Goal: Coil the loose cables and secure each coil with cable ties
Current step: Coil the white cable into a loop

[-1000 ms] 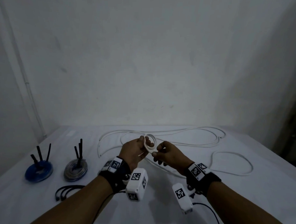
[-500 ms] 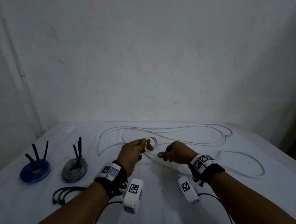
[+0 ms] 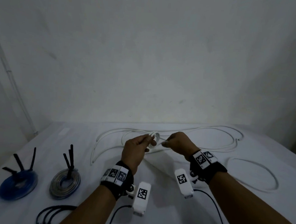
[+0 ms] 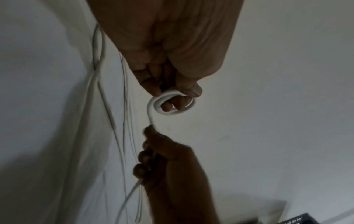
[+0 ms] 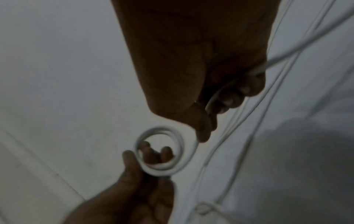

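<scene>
Pinching a small white coil (image 3: 154, 139) between thumb and fingers, left hand (image 3: 137, 151) holds it above the worktop (image 3: 157, 212). Right hand (image 3: 178, 143) just beside it, fingers curled round the white cable (image 3: 233, 145) where it leaves the coil. Rest of that cable lies in loose loops on the worktop behind and to the right. Far left: blue coil (image 3: 18, 184) and grey coil (image 3: 65, 184), each tied, black tie ends sticking up. Spare black cable ties (image 3: 51, 214) at near edge.

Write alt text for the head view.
Two hands wind a white cable above a white table: the left hand pinches a small coil, the right hand grips the strand. Blue and grey tied coils sit left.
</scene>
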